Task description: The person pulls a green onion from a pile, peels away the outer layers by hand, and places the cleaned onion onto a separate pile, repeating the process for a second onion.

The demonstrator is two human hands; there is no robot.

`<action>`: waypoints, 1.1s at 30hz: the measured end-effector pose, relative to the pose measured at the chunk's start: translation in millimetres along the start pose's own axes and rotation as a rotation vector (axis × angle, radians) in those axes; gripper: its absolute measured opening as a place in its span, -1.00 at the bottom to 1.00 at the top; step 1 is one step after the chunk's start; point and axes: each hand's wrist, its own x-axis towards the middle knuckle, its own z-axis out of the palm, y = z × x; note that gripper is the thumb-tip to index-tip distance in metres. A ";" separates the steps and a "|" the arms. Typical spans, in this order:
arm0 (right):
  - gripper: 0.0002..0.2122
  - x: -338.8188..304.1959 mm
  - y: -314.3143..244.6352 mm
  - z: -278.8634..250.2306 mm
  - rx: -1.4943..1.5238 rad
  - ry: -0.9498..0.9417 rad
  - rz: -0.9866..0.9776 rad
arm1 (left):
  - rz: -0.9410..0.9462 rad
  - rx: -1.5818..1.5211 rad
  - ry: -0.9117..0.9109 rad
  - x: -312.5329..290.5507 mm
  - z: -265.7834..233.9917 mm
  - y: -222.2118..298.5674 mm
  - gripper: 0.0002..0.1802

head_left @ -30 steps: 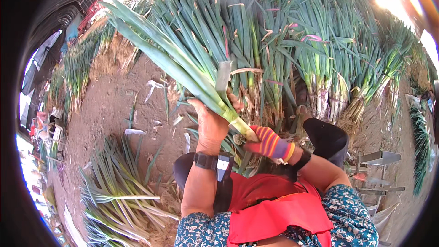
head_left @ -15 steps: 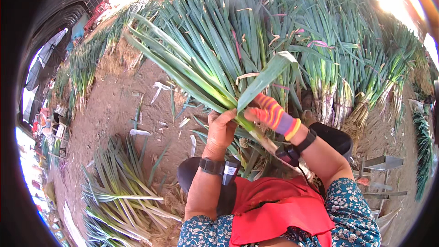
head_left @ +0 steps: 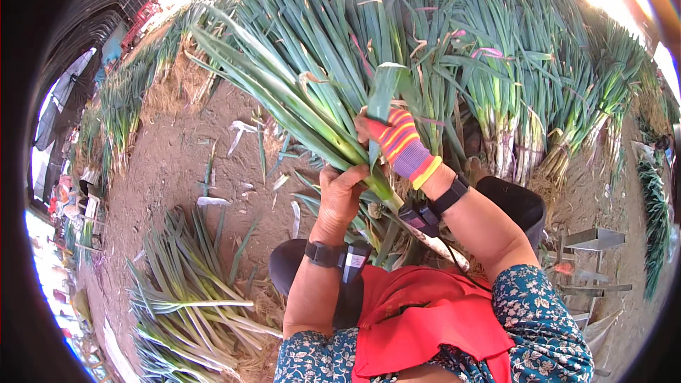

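Note:
My bare left hand [head_left: 342,197] is closed around a large green onion [head_left: 344,143], where its green leaves fan out above the pale stalk. The onion slants from the upper left down to the lower right, its white end over my lap. My right hand [head_left: 399,140], in a striped red, yellow and purple fingerless-looking glove, is closed on one leaf [head_left: 384,92] of that onion, just above my left hand. This leaf stands up apart from the others. Both wrists wear black straps with small boxes.
Dense bundles of green onions [head_left: 496,64] tied with pink bands stand ahead and to the right. A loose heap of green onions [head_left: 191,305] lies on the dirt floor [head_left: 170,163] at lower left, with leaf scraps about. A metal stand [head_left: 594,240] is at the right.
My right hand has moved up and slightly left, and the leaf it grips has swung from leaning right to nearly upright. My left hand keeps its hold at nearly the same place.

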 end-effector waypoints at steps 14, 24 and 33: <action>-0.91 -9.7 10.6 0.6 0.329 0.006 0.107 | 0.042 0.001 0.217 4.5 -2.4 8.7 -0.70; -0.80 -71.2 -0.4 -41.9 0.937 -0.479 0.494 | 0.101 0.090 0.269 -2.3 -28.2 10.5 -0.79; -0.70 -143.3 131.3 -158.4 -1.489 -0.491 0.076 | 0.324 -0.028 0.281 -15.8 -46.6 39.9 -0.74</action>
